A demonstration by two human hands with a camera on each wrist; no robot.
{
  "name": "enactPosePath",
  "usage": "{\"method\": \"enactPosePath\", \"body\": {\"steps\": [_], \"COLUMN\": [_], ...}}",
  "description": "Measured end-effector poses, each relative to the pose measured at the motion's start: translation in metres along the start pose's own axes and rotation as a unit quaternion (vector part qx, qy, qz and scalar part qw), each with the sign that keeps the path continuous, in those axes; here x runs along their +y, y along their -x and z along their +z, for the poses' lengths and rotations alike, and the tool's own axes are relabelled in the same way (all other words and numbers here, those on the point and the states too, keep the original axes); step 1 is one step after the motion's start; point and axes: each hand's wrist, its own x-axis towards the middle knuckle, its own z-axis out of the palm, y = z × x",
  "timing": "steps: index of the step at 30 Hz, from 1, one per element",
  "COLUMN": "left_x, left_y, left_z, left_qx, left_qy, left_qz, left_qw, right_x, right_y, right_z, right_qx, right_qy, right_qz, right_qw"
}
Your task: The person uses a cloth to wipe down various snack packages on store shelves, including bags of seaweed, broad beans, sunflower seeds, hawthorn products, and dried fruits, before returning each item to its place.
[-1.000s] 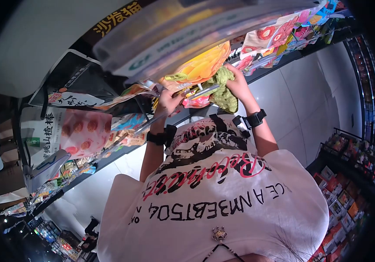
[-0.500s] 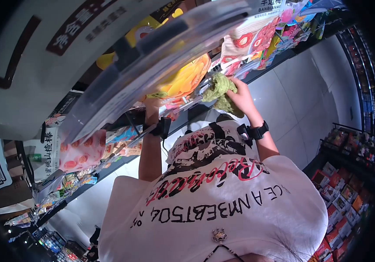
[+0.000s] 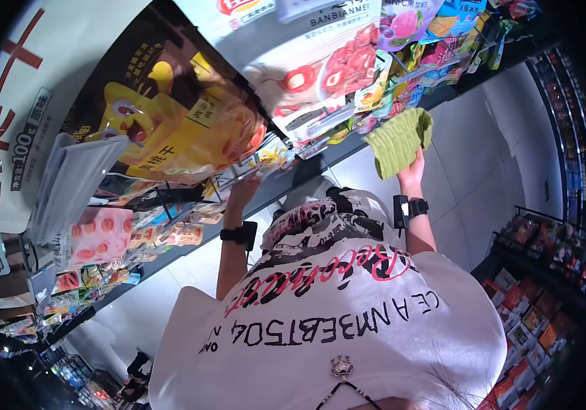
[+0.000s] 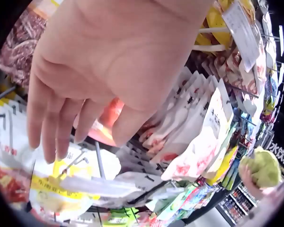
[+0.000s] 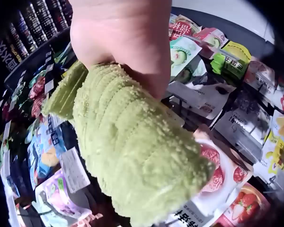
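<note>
My right hand (image 3: 412,171) grips a green ribbed cloth (image 3: 400,140), held out over the floor beside the shelf rack. In the right wrist view the cloth (image 5: 132,142) spreads below the hand and hides the fingertips. My left hand (image 4: 104,71) hangs among the snack bags with its fingers loosely extended downward and nothing visible in them. Just past those fingers hang a white bag with a yellow band (image 4: 61,189) and a row of white bags with red fruit pictures (image 4: 203,137). Head-on, the left hand (image 3: 242,191) is partly covered by packages.
Large hanging bags, such as a yellow peach bag (image 3: 190,130) and a white bag with red fruit (image 3: 327,65), jut out near the head. A clear price-tag holder (image 3: 78,181) sticks out at left. Pale floor tiles (image 3: 470,150) lie at right, with a low display rack (image 3: 546,232) beyond.
The right hand has moved right, away from the shelf front, and the cloth now hangs spread out rather than bunched. The left hand has shifted left and lower. The head view has shifted along the bags.
</note>
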Motion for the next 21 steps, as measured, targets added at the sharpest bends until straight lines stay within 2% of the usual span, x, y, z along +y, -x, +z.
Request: {"method": "enactPosePath", "body": {"steps": [2,3,5,6,7,8,9,11,12,15,16,17,19,21], "left_x": [0.006,0.022,0.059,0.076,0.094,0.106,0.111,0.123,0.128,0.140,0.145,0.145,0.143,0.141], "left_y": [0.002,0.007,0.006,0.002,-0.002,-0.008,-0.015,-0.027,-0.033,-0.040,-0.043,-0.045,-0.049,-0.045], "left_z": [0.018,0.020,0.019,0.019,0.019,0.022,0.025,0.035,0.040,0.051,0.058,0.060,0.064,0.074], "left_qx": [0.089,0.095,0.211,0.216,0.265,0.312,0.318,0.241,0.194,0.165,0.181,0.182,0.134,0.138], "left_qy": [-0.009,-0.005,0.068,0.071,0.066,0.058,0.059,0.102,0.147,0.181,0.244,0.243,0.172,0.152], "left_qz": [0.033,0.026,0.057,0.055,0.143,0.228,0.225,0.215,0.182,0.136,0.190,0.191,0.124,0.110], "left_qw": [0.995,0.995,0.973,0.972,0.951,0.921,0.919,0.941,0.953,0.960,0.934,0.933,0.968,0.973], "right_x": [-0.020,-0.029,-0.045,-0.054,-0.062,-0.067,-0.069,-0.080,-0.084,-0.092,-0.095,-0.097,-0.102,-0.105], "right_y": [0.000,0.007,0.011,0.009,0.005,-0.001,-0.009,-0.026,-0.031,-0.035,-0.033,-0.032,-0.028,-0.020], "right_z": [-0.009,-0.009,-0.015,-0.021,-0.025,-0.026,-0.029,-0.030,-0.026,-0.016,-0.014,-0.013,-0.017,-0.015], "right_qx": [-0.042,-0.076,-0.080,-0.142,-0.205,-0.174,-0.178,-0.140,-0.081,-0.084,-0.074,-0.075,-0.099,-0.073], "right_qy": [-0.019,-0.043,-0.032,-0.048,-0.062,-0.034,-0.031,0.005,0.054,0.081,0.079,0.078,0.080,0.114], "right_qz": [0.005,0.010,0.018,0.032,0.047,0.034,0.040,0.100,0.114,0.130,0.132,0.132,0.132,0.126], "right_qw": [0.999,0.996,0.996,0.988,0.976,0.984,0.983,0.985,0.989,0.985,0.985,0.985,0.983,0.983]}}
